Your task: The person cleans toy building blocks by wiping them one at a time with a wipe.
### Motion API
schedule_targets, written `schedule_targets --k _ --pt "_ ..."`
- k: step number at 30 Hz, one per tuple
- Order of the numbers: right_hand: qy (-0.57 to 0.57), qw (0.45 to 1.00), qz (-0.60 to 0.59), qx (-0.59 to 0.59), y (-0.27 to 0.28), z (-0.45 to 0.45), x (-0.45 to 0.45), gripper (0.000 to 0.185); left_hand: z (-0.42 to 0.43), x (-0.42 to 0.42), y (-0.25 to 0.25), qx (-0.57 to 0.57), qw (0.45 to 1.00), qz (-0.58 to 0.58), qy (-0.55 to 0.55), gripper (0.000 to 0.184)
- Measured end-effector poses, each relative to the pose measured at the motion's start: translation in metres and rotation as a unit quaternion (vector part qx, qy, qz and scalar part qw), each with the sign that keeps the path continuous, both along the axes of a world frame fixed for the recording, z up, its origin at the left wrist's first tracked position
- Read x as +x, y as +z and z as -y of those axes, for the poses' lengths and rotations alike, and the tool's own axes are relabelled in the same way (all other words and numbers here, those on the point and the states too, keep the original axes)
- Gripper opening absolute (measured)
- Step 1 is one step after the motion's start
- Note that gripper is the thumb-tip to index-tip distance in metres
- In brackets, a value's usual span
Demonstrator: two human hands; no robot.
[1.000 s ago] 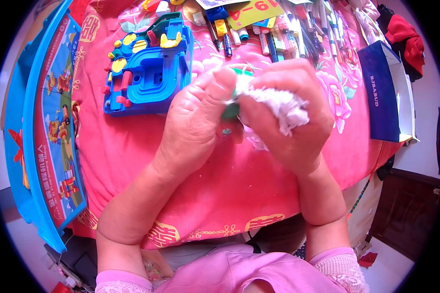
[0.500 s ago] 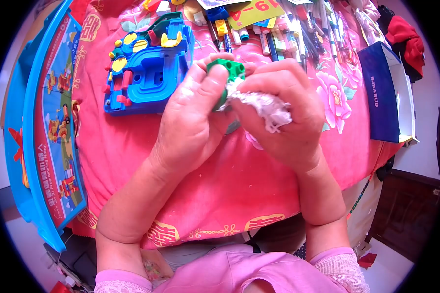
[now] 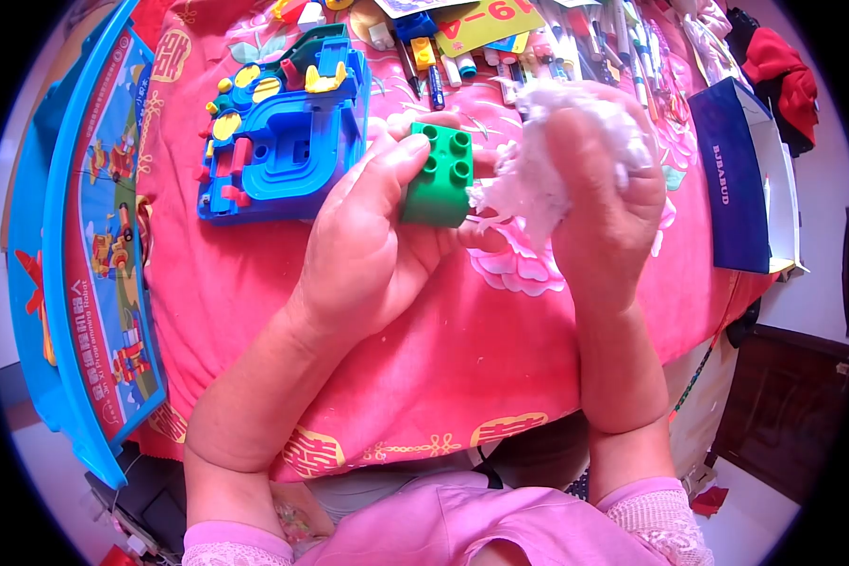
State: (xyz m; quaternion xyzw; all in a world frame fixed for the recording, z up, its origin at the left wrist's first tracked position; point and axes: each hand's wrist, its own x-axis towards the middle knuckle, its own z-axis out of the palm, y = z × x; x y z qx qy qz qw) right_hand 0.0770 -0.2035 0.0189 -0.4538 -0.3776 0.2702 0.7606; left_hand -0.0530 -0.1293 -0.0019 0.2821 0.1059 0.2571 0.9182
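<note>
A green toy building block [image 3: 441,189] with several round studs is gripped in my left hand [image 3: 363,245], thumb on its left side and fingers behind it. My right hand [image 3: 613,208], a little to the right, is closed around a crumpled white tissue [image 3: 547,160]. The tissue's loose, torn end hangs toward the block and comes close to its right edge; I cannot tell whether they touch. Behind my left hand stands a blue toy track set [image 3: 297,151] with yellow and red parts.
Several pens and markers [image 3: 585,42] lie at the back beside a yellow card [image 3: 486,28]. A dark blue box [image 3: 726,179] stands at the right edge. On the left, a large blue-rimmed toy box [image 3: 113,236] leans upright. A pink flowered cloth [image 3: 443,377] covers the table.
My right hand has moved right and up with the tissue, away from the block. The green block, mostly covered before, now shows its studs and front side.
</note>
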Motion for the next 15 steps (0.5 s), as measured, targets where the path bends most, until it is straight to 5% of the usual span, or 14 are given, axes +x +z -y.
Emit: schedule_targets --k 9,13,15 --pt "-0.011 0.948 0.315 -0.049 -0.012 -0.006 0.001 0.033 0.004 0.002 0.003 -0.041 0.996 0.023 0.069 0.040" --pt "0.042 0.973 0.207 -0.091 -0.010 -0.004 0.003 0.033 0.000 0.000 0.001 -0.060 0.996 0.039 0.054 0.041" --pt "0.003 0.966 0.253 -0.059 -0.014 -0.006 0.009 0.031 0.001 0.002 0.008 -0.080 0.994 0.027 0.062 0.042"
